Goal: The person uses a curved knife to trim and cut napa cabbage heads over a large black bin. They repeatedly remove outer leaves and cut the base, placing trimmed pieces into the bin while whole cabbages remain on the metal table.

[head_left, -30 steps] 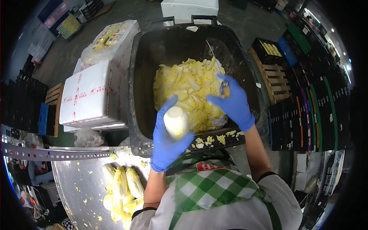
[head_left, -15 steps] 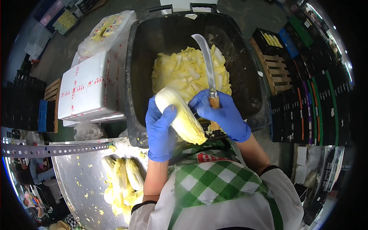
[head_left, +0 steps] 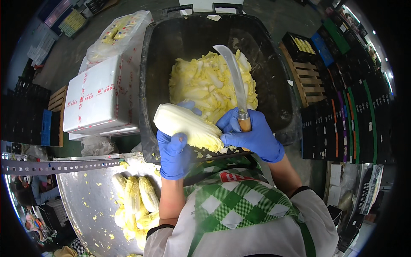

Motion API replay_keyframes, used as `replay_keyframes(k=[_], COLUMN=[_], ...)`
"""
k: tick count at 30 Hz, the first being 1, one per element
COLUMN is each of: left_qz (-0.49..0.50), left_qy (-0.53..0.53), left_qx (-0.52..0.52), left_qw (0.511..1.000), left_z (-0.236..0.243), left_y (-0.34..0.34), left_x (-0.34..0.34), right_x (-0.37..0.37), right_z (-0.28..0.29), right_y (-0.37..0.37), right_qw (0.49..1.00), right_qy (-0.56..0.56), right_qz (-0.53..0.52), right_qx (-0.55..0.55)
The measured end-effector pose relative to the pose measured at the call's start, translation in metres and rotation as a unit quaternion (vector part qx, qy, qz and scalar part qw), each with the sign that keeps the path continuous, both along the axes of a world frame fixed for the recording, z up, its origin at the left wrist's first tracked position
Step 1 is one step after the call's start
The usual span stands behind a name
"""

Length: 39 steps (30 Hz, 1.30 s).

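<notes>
Cabbage [head_left: 186, 126] was positioned over the near side of the black bin [head_left: 157, 85], clamped by the left hand [head_left: 173, 156]. The right hand's [head_left: 254, 136] fingers were closed around the knife [head_left: 233, 73]. Red printing marked the white box [head_left: 92, 103]; yellow leaves [head_left: 199, 77] lay inside the bin.

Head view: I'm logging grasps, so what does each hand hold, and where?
Blue-gloved left hand: pale yellow oblong cabbage, around its body. Blue-gloved right hand: curved metal knife, by its wooden handle.
</notes>
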<state>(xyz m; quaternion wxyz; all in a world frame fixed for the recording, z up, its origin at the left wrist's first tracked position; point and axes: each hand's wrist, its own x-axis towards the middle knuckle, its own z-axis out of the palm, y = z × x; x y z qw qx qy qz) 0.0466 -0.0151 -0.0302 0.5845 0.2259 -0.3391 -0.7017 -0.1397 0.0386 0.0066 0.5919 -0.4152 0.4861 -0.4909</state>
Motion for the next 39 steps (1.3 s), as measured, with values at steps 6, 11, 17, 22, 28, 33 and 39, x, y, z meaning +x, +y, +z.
replay_keyframes(k=[6, 11, 17, 22, 28, 33, 39], left_qz=[0.009, -0.044, -0.058, -0.037, -0.051, -0.124, -0.026], left_qy=[-0.051, -0.163, -0.182, -0.203, -0.067, 0.001, -0.039], left_qx=[-0.022, -0.103, -0.114, -0.127, -0.100, -0.093, -0.083], left_qw=[0.998, 0.980, 0.975, 0.970, 0.991, 0.988, 0.995], left_z=[-0.005, 0.000, 0.006, 0.003, -0.002, 0.010, 0.007], left_y=[0.000, -0.001, 0.005, 0.003, -0.005, -0.008, -0.006], left_x=[0.002, 0.004, 0.002, 0.002, 0.003, 0.001, -0.013], right_x=[-0.001, 0.002, 0.000, -0.005, -0.060, -0.052, -0.001], right_z=[0.000, -0.006, -0.013, -0.023, -0.012, -0.022, -0.017], right_y=[0.000, -0.009, -0.009, -0.011, -0.045, -0.033, 0.002], right_qw=[0.990, 0.977, 0.943, 0.945, 0.869, 0.869, 0.995], right_qy=[0.097, 0.088, 0.215, 0.200, 0.285, 0.442, 0.004], right_qz=[-0.007, 0.013, 0.014, -0.135, -0.386, -0.204, 0.020], right_qx=[-0.101, -0.196, -0.253, -0.220, -0.120, -0.084, -0.096])
